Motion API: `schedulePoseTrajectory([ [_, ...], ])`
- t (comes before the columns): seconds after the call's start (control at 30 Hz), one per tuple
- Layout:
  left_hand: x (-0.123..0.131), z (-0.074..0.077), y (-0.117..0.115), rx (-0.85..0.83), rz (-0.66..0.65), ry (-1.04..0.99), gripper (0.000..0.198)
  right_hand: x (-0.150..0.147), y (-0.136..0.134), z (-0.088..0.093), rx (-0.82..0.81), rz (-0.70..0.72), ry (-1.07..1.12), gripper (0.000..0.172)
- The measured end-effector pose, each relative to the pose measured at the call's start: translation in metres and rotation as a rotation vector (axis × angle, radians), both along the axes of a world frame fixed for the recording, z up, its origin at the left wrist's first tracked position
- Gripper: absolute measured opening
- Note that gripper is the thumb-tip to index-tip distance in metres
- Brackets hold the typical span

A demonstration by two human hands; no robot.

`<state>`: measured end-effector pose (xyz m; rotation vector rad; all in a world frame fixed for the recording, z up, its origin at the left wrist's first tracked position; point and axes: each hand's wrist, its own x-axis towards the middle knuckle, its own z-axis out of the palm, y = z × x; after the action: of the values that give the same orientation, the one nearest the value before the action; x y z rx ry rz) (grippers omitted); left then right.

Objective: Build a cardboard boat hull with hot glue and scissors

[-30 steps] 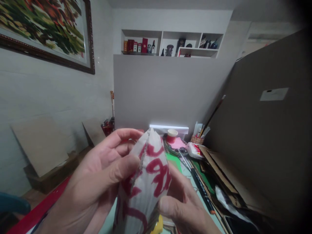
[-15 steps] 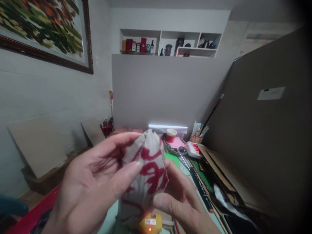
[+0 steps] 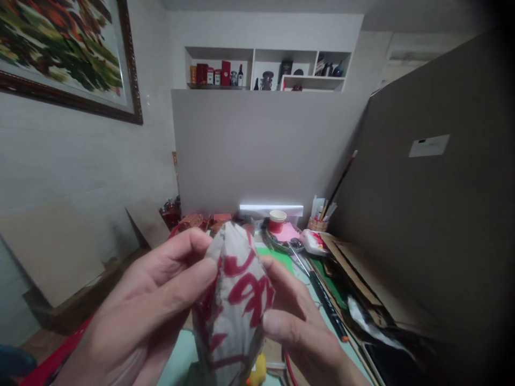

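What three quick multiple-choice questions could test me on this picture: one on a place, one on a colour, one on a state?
1. Where is the paper cup?
A. on the wall shelf
B. at the back of the desk, below the light bar
C. on the floor

2. What colour are the markings on the grey pouch?
A. blue
B. black
C. red

3. How is the pouch held?
A. between both hands
B. lying on the desk untouched
C. in one hand only

Answers: B, it stands under the light bar; C, red strokes cross it; A, the left hand and right hand both grip it.

red marks on pouch (image 3: 235, 300), unreadable
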<state>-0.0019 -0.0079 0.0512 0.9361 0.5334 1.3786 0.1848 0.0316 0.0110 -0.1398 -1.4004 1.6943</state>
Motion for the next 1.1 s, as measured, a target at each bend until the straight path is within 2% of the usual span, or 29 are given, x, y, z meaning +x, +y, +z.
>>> schedulePoseTrajectory([
  [0.07,0.000,0.000,0.002,-0.020,-0.034,0.004,0.017,0.001,0.003,-0.003,-0.027,-0.047,-0.014,0.036],
  [0.17,0.002,0.002,0.007,-0.019,-0.007,0.023,0.029,0.001,0.006,-0.007,-0.079,-0.107,-0.040,0.039],
  [0.4,0.005,0.001,0.016,-0.106,-0.016,0.034,0.052,0.005,0.016,-0.008,-0.147,-0.108,-0.021,0.034],
  [0.53,0.004,-0.003,0.015,-0.087,-0.066,0.083,0.040,0.011,0.019,-0.006,-0.150,-0.131,-0.019,0.037],
  [0.7,0.000,-0.011,0.008,-0.057,0.006,0.212,0.026,0.016,0.021,-0.006,-0.138,-0.156,-0.065,0.033],
  [0.87,0.004,-0.008,-0.002,-0.028,-0.012,0.164,0.021,0.007,0.017,-0.010,-0.134,-0.194,-0.165,0.027],
  [0.93,0.004,-0.005,-0.005,-0.007,0.059,0.172,0.015,0.002,0.013,-0.012,-0.118,-0.228,-0.207,0.030],
  [1.0,0.002,-0.002,-0.005,-0.003,0.199,0.206,0.008,-0.001,0.007,-0.012,-0.086,-0.260,-0.222,0.033],
  [1.1,-0.001,-0.001,-0.003,-0.030,0.376,0.224,0.011,-0.003,-0.006,-0.010,0.001,-0.275,-0.279,0.052],
])
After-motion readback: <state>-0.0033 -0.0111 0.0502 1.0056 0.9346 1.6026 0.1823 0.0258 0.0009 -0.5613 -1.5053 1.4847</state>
